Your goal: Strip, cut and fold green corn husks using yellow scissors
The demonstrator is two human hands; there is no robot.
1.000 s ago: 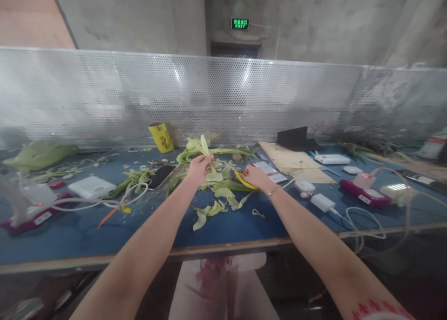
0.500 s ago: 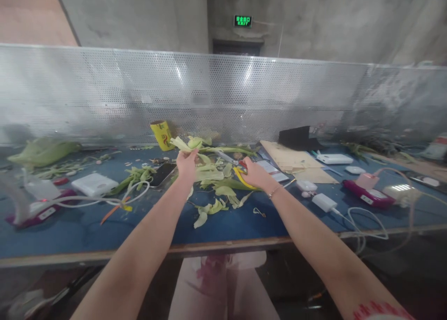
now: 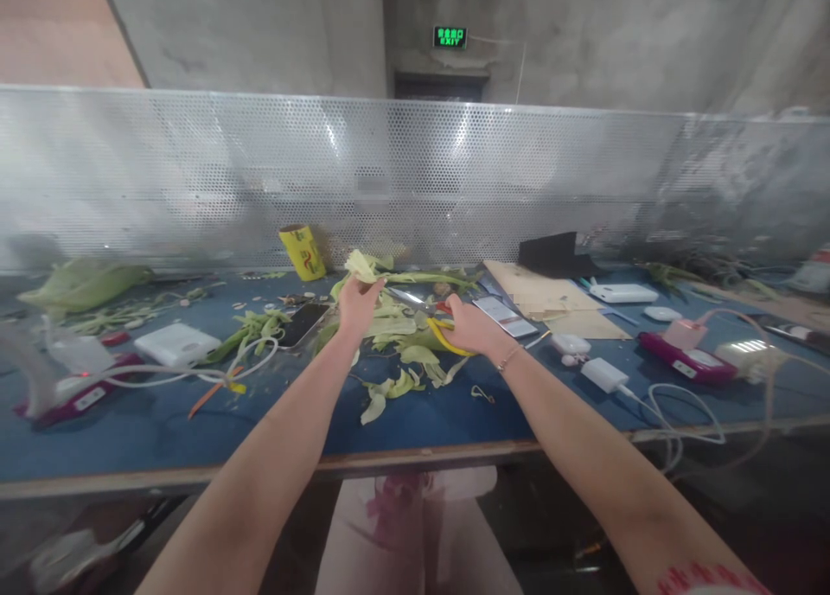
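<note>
"What has the left hand (image 3: 360,305) got?"

"From where I'm standing, a pale leaf (image 3: 361,265), pinched between thumb and fingers. Most of it sticks up past them on the far side."

"And the right hand (image 3: 472,329)?"

"Closed round the handles of the scissors (image 3: 415,300). One yellow loop (image 3: 447,342) bows out below the fingers, towards the near edge of the blue table (image 3: 454,422)."

"Which way do they point?"

"Leftward and a little to the far side, so their long axis runs across the gap between the hands. The tips end just beside the left fingers; whether they touch anything there, I can't tell."

"So which hand is closer to the leaf?"

"The left, it's got hold of it. The right is off by the handles, with the blades spanning the space between."

"Anything round them?"

"A green stalk (image 3: 431,278) lies crosswise just beyond the blades, and loose leaves (image 3: 389,325) are heaped on the near side. There's a dark phone (image 3: 303,325) to the left, and a lit phone (image 3: 506,316) to the right."
</note>
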